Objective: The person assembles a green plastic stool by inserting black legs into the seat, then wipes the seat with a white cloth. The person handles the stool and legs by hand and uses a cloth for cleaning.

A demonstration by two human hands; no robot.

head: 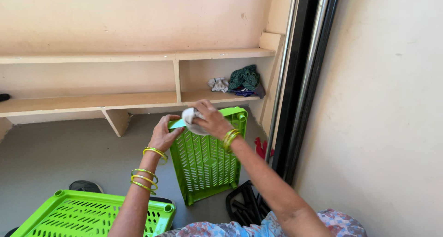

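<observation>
On grey floor [55,149] by wall shelves [138,98], left grip [164,134] steadies green panel [207,158]; right grip [210,119] clutches cloth [190,114].

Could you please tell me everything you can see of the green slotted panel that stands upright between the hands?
The green panel looks like bright moulded plastic, a rectangle pierced with rows of slots, with round sockets at its corners. It stands on one short edge on the grey floor, leaning slightly. The left hand steadies its top left corner, while the right hand presses a white cloth against its upper edge.
</observation>
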